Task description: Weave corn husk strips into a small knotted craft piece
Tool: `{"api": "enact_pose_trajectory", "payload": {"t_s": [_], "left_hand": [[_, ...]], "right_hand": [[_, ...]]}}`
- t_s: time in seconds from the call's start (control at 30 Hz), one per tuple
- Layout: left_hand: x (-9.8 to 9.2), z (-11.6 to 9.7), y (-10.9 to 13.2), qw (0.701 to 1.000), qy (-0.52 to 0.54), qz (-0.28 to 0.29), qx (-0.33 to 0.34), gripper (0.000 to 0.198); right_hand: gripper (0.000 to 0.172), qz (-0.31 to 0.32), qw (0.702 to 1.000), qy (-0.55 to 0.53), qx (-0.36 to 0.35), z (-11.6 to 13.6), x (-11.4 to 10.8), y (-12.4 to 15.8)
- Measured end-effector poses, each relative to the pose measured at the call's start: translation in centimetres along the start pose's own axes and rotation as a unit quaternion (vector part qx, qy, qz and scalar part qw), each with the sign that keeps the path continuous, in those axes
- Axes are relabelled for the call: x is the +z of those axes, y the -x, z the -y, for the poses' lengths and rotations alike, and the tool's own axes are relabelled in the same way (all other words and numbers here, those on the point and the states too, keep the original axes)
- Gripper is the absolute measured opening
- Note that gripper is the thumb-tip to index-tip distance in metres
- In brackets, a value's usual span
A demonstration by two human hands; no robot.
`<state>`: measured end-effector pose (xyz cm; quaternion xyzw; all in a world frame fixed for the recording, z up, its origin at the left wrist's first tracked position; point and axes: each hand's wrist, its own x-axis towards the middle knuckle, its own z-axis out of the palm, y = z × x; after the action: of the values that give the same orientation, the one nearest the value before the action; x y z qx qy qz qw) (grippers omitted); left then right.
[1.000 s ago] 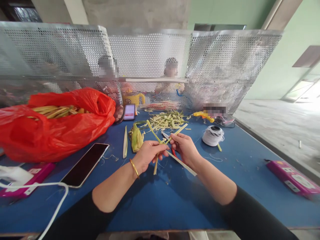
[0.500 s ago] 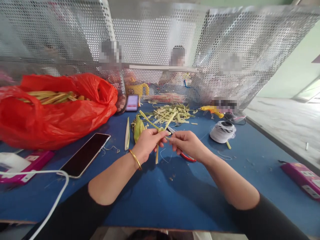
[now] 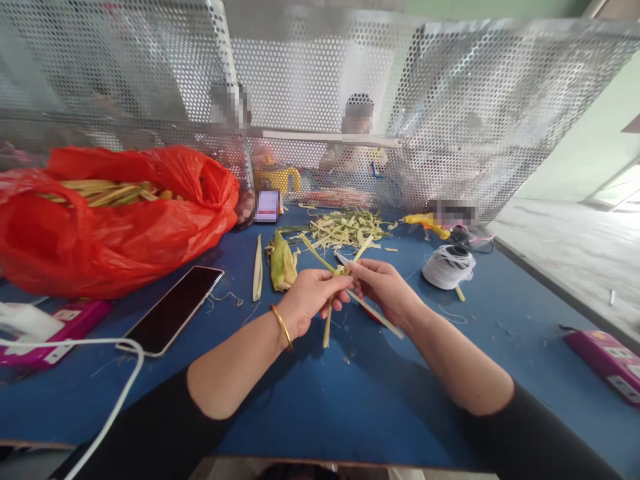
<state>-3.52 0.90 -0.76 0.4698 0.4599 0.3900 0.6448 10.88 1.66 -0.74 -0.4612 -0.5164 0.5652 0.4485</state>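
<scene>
Left hand [image 3: 313, 300] and right hand [image 3: 385, 288] are both pinching the crossed leaf strips [image 3: 334, 277] just above the blue table [image 3: 350, 400]; strip ends are sticking out past the fingers; scrap pile [image 3: 345, 229] lying beyond; thread spool [image 3: 449, 267] sitting to the right.

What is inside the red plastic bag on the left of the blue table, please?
Long yellow-green leaf strips lie in the open mouth of the red plastic bag. The opaque red plastic covers whatever lies deeper down.
</scene>
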Motion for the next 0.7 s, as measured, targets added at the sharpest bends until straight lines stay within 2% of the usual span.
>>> {"api": "enact_pose_trajectory", "payload": {"t_s": [0.07,0.17,0.23,0.3,0.37,0.43,0.47,0.5,0.53,0.57,0.63,0.7], "left_hand": [[0.2,0.2,0.1,1.000,-0.008,0.007,-0.007,0.022],[0.4,0.3,0.1,1.000,-0.015,0.001,-0.017,0.016],[0.3,0.4,0.0,1.000,-0.018,0.001,-0.021,0.014],[0.3,0.3,0.0,1.000,-0.022,0.001,-0.022,0.014],[0.3,0.1,0.1,0.999,-0.030,-0.004,-0.018,0.014],[0.4,0.0,0.2,0.999,-0.048,-0.001,-0.014,0.014],[0.4,-0.1,0.3,0.998,-0.061,0.008,-0.012,0.016],[0.5,-0.1,0.4,0.997,-0.077,0.023,-0.010,0.018],[0.6,-0.1,0.5,0.995,-0.096,0.041,-0.008,0.020],[0.6,0.0,0.6,0.992,-0.112,0.059,-0.003,0.022],[0.7,0.2,0.8,0.987,-0.137,0.083,0.014,0.022],[0.6,0.4,0.8,0.984,-0.148,0.092,0.031,0.021]], "right_hand": [[0.036,0.001,1.000,-0.030,0.005,-0.4,0.2,0.0],[0.038,-0.034,0.999,-0.032,0.002,-0.7,0.5,0.0],[0.040,-0.053,0.999,0.005,0.004,-0.7,0.5,0.0],[0.043,-0.090,0.991,0.094,-0.005,-0.5,0.3,0.1],[0.045,-0.173,0.957,0.221,-0.072,-0.1,0.0,0.3],[0.040,-0.238,0.895,0.326,-0.189,0.5,-0.3,0.6],[0.033,-0.239,0.869,0.359,-0.241,0.9,-0.4,0.7],[0.027,-0.218,0.857,0.376,-0.275,1.1,-0.5,0.8],[0.023,-0.180,0.863,0.379,-0.282,1.4,-0.5,0.9],[0.023,-0.130,0.883,0.365,-0.264,1.5,-0.5,0.9],[0.026,-0.027,0.940,0.291,-0.174,1.6,-0.5,0.9],[0.028,0.037,0.977,0.192,-0.084,1.4,-0.3,1.0]]}}
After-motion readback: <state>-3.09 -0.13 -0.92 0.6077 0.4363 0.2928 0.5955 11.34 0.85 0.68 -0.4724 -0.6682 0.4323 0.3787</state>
